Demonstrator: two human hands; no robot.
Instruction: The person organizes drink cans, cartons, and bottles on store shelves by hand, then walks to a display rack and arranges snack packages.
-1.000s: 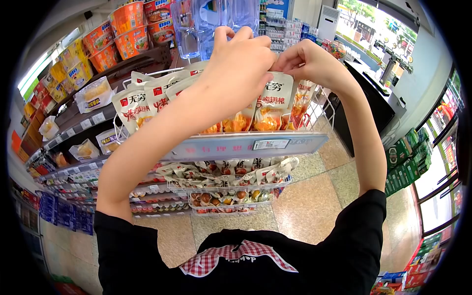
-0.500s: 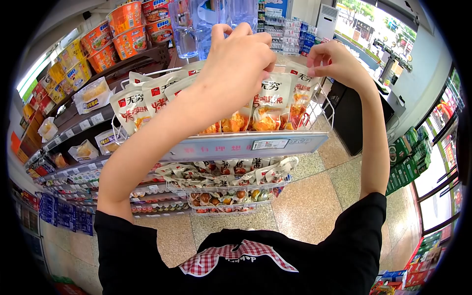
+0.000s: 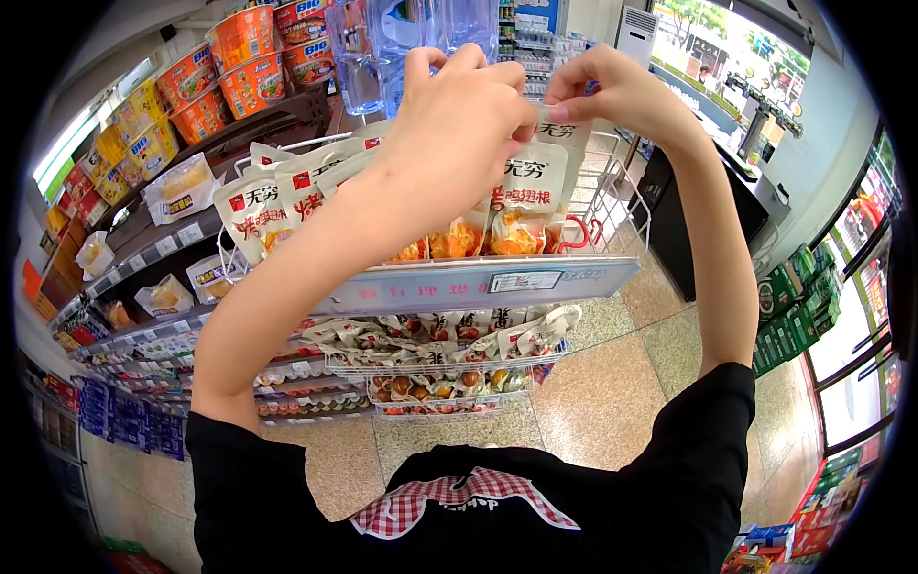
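Note:
Upright pouches of chicken snacks (image 3: pixel 524 196), white above with a clear lower half, stand in a row in a white wire basket (image 3: pixel 626 206). My left hand (image 3: pixel 464 105) is curled over the tops of the middle pouches, its thumb against one of them. Most of its fingertips are hidden behind the hand. At the right end of the row, my right hand (image 3: pixel 617 91) pinches the top edge of a snack pouch (image 3: pixel 574 148), which stands close behind its neighbour. A red hook-like piece (image 3: pixel 576 232) shows at the basket's front right.
A pale label strip (image 3: pixel 430 287) runs along the basket's front. Lower wire baskets (image 3: pixel 445 364) hold more packets. Instant noodle tubs (image 3: pixel 251 72) and wrapped breads (image 3: pixel 182 187) fill shelves at left. Large clear blue water bottles (image 3: pixel 387 57) stand behind; a dark counter (image 3: pixel 684 225) is at right.
My right hand has moved left with the rightmost pouch, pushing it toward the others. Bare wire now shows at the basket's right end. My left hand has hardly moved.

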